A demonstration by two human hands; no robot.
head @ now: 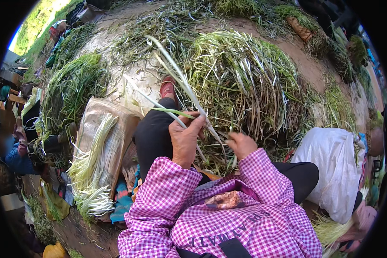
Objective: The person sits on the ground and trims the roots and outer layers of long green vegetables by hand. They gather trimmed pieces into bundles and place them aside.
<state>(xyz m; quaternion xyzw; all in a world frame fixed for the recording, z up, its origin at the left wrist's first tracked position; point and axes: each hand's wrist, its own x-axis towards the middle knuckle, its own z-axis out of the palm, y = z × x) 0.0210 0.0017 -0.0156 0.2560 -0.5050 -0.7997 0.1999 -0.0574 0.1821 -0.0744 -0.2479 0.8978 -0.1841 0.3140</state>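
My left hand [187, 137] is closed around a few long pale plant stalks [188, 90] with green parts, their ends fanning up and to the left and thin tips hanging down to the right. Just right of those tips is my right hand [242, 144], its fingers bent; whether a strand lies between them is unclear. Beyond both hands rises a big heap of long-stemmed plants [245, 77], green, white and brown. A bundle of slender pale-yellow stalks [95, 154] lies on a wrapped, sack-covered block [119, 129] to the left.
A white woven sack [329, 164] stands at the right beside my knee, with more pale stalks [330, 225] below it. Another green heap [74, 87] lies at the left. Loose leaves litter the ground ahead. Other people are partly visible at the left edge.
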